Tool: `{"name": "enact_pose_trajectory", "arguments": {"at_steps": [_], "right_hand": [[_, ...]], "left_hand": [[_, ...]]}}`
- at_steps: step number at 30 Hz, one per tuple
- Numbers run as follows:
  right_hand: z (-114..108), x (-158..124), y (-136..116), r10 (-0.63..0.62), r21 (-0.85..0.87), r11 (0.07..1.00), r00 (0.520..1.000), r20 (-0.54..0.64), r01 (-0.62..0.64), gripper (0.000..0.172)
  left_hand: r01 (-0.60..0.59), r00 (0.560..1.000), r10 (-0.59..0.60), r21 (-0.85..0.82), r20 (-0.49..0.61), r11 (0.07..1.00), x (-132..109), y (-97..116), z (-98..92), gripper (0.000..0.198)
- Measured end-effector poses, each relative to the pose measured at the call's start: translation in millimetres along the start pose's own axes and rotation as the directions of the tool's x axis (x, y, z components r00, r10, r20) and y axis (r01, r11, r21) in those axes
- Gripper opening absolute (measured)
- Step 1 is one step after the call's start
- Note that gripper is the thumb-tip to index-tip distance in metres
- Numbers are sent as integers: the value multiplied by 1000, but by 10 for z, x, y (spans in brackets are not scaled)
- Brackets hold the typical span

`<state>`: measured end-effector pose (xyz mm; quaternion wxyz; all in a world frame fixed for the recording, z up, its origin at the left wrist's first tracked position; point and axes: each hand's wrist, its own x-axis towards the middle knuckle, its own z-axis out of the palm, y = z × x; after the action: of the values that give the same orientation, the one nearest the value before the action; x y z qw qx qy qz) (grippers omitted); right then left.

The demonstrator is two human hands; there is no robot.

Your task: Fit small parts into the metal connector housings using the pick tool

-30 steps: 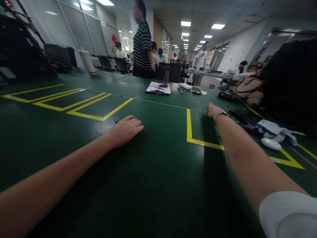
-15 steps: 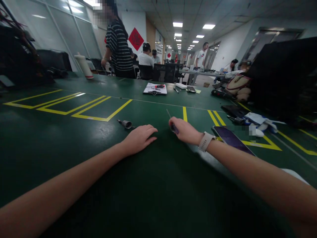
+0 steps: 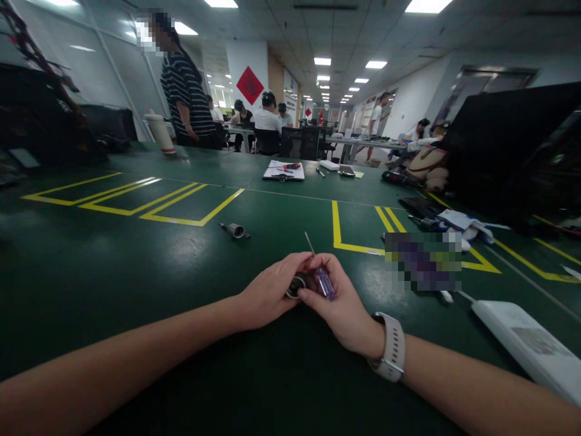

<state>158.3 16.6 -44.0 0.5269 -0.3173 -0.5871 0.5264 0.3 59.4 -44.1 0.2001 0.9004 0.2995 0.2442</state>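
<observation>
Two hands meeting, right hand [image 3: 338,306] pinching translucent purple-handled screwdriver [image 3: 323,280], left hand [image 3: 272,293] gripping round metal part [image 3: 296,286].

No legible text, brand, or number on any item. Red diamond sign [image 3: 249,85] on a white banner at the far wall: bears a dark character, too small to read. White flat box [image 3: 529,345] on the green table [image 3: 136,272]: grey label, print blurred.

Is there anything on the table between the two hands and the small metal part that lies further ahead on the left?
Nothing visible. Bare green table lies between the left hand, the right hand holding the screwdriver, and the metal part.
</observation>
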Motion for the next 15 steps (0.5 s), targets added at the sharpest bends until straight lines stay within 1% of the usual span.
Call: {"name": "enact_pose_trajectory", "arguments": {"at_steps": [2,5,7,9,11,13,15], "right_hand": [[-36,29,35,-5,52,999,997,-74,9,27],[-106,85,79,-63,54,996,975,-215,76,23],[-155,125,80,-114,56,989,942,-317,138,20],[-197,158,49,-145,48,983,912,-383,177,14],[-227,175,-5,-149,34,984,916,-373,173,3],[-241,169,-60,-154,36,984,937,-315,174,12],[-245,139,-96,-147,42,986,960,-237,162,25]], "left_hand": [[-8,1000,8,-48,-9,999,81,-18,10,64],[-28,999,22,-107,-49,994,202,-75,24,65],[-8,995,-5,-130,-99,991,251,-132,29,58],[25,988,-43,-121,-148,992,264,-193,24,43],[48,979,-65,-91,-193,995,249,-241,9,26],[58,972,-75,-82,-224,995,230,-270,-5,19],[57,969,-80,-103,-236,993,221,-283,-12,21]]}}
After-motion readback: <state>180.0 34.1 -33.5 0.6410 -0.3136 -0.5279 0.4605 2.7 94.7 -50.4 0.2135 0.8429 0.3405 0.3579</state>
